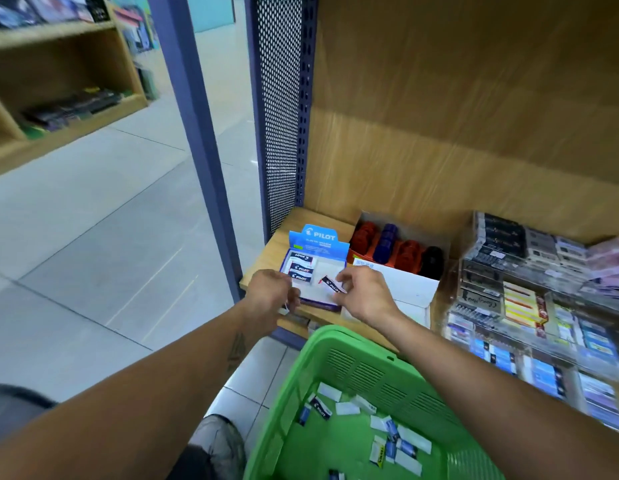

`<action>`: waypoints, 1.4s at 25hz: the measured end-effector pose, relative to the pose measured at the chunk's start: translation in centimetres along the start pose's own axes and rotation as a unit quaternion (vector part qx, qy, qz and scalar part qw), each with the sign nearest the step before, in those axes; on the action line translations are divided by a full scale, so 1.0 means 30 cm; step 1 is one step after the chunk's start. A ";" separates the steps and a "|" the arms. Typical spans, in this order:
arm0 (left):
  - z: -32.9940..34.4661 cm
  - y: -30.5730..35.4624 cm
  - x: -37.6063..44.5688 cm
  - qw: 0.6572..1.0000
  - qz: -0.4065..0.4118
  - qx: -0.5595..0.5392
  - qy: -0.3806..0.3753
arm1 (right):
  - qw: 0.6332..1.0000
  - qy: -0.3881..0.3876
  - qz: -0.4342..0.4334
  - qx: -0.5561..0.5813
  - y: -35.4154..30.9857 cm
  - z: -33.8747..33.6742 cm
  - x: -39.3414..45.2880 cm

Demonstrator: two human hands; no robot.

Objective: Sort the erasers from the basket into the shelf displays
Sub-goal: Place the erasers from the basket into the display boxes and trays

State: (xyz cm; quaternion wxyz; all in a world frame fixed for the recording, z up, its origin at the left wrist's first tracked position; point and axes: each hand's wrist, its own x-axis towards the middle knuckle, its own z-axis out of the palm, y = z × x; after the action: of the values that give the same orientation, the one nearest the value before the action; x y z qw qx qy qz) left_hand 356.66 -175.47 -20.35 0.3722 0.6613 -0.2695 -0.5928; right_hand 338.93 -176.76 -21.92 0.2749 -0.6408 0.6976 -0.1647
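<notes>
A blue Pilot display box (315,242) sits at the left end of the wooden shelf (263,265), with three black-sleeved erasers (301,266) stacked in its left half. My right hand (363,294) pinches another black-sleeved Pilot eraser (332,285) tilted over the box's bare right half. At the box's front left corner my left hand (271,294) has its fingers curled down, and what they hold is hidden. Below, the green basket (339,344) holds several loose erasers (387,431), white and blue-sleeved.
Behind the Pilot box stands a carton of red, blue and black sharpeners (398,249), with a white box (405,289) in front. Clear trays of packaged stationery (529,285) fill the shelf's right side. A perforated metal panel (280,109) bounds the left; tiled floor (103,237) beyond.
</notes>
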 end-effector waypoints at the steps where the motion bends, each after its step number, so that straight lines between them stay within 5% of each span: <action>1: -0.031 -0.001 0.013 0.998 0.003 0.057 0.030 | 0.998 -0.001 -0.030 -0.051 -0.015 0.011 0.022; 3: -0.072 -0.003 0.024 0.993 -0.007 0.100 0.058 | 0.990 -0.015 -0.080 -0.118 -0.046 0.058 0.058; 11: -0.097 -0.012 0.050 0.991 -0.039 -0.128 -0.017 | 0.976 0.004 -0.128 -0.176 -0.110 0.202 0.127; 17: -0.119 -0.026 0.052 0.986 -0.039 -0.162 -0.012 | 0.989 0.001 -0.099 -0.113 -0.121 0.211 0.091; 20: -0.114 -0.017 0.030 0.990 -0.016 -0.142 0.008 | 0.995 -0.033 -0.036 0.092 -0.146 0.176 0.033; 22: -0.104 -0.012 0.020 0.989 -0.006 -0.145 0.033 | 0.962 -0.118 -0.011 0.247 -0.168 0.150 -0.018; 24: -0.093 -0.010 0.019 0.982 0.001 -0.179 0.053 | 0.960 -0.132 -0.036 0.246 -0.172 0.140 -0.049; 27: -0.081 -0.017 0.038 0.981 0.008 -0.187 0.055 | 0.988 -0.050 -0.067 0.127 -0.156 0.142 -0.054; 29: -0.076 -0.021 0.061 0.990 0.015 -0.131 0.057 | 0.997 0.016 -0.069 0.043 -0.132 0.131 -0.029; 31: -0.087 -0.018 0.076 0.993 0.069 0.068 0.072 | 0.998 0.030 -0.056 -0.030 -0.099 0.119 0.008; 35: -0.105 -0.046 0.073 0.887 0.171 0.430 -0.008 | 0.999 -0.029 -0.014 -0.030 -0.087 0.136 0.049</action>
State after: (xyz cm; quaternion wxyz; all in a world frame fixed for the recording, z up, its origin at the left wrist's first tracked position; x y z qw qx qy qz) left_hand 359.97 -175.88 -22.68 0.1454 0.6953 -0.6099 -0.3513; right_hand 343.39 -178.02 -23.90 0.2735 -0.6632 0.6847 -0.1285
